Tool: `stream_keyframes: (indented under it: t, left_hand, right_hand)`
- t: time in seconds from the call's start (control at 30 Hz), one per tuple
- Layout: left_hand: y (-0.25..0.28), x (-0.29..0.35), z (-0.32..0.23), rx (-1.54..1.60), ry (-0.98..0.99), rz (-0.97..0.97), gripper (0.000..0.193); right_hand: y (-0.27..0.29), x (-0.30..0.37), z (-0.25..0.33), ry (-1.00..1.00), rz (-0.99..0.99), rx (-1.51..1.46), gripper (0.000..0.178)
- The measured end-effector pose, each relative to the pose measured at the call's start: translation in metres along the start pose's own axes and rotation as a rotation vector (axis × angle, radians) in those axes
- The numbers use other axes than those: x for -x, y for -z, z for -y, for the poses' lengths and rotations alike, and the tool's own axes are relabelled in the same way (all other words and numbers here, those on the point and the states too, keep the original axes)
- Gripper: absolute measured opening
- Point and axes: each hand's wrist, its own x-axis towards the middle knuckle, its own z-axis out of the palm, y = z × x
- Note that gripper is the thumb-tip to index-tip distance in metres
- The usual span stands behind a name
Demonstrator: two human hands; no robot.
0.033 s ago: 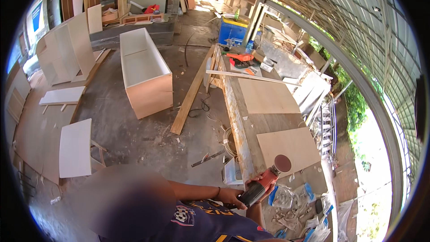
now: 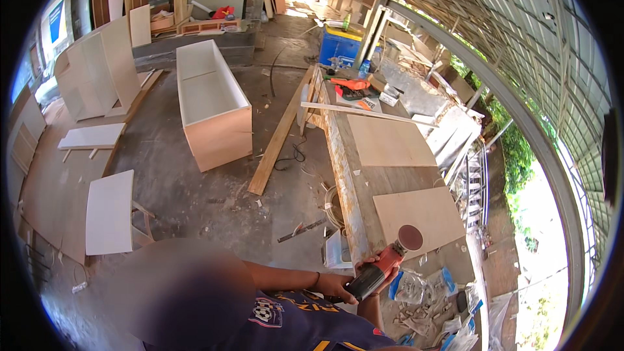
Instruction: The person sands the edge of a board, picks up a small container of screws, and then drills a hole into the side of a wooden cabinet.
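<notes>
Both bare hands are closed around one hand-held power sander [image 2: 377,273], which has a black rear grip, a red body and a round brown disc [image 2: 409,238] at its front. The left hand [image 2: 337,286], a dark band at its wrist, grips the black rear end. The right hand [image 2: 391,277] curls under the body, with fingers showing on either side near the red part; the tool hides most of its palm.

The sander is at lower centre right, slanting away from the person, disc uppermost. The disc overlaps the near edge of a thin, pale wooden panel [image 2: 422,211] on a long workbench [image 2: 372,185]; whether they touch, I cannot tell. A second pale panel [image 2: 393,143] lies farther along the bench. Crumpled plastic bags [image 2: 419,288] lie just right of the right hand, and a white-lined cabinet [image 2: 214,91] rests on the floor to the left.
</notes>
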Motion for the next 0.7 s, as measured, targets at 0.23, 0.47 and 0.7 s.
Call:
stream_keyframes:
  t: [0.23, 0.47, 0.7]
  left_hand:
    - [0.006, 0.008, -0.034, -0.003, 0.034, -0.205, 0.056]
    - [0.017, -0.008, -0.02, -0.132, 0.124, -0.357, 0.059]
    - [0.022, -0.003, 0.006, -0.247, -0.069, -0.336, 0.071]
  right_hand:
    - [-0.017, -0.012, 0.026, -0.228, -0.207, 0.499, 0.054]
    - [0.016, -0.026, 0.02, -0.219, -0.403, 0.658, 0.029]
    - [0.048, -0.035, 0.046, -0.158, -0.445, 0.659, 0.027]
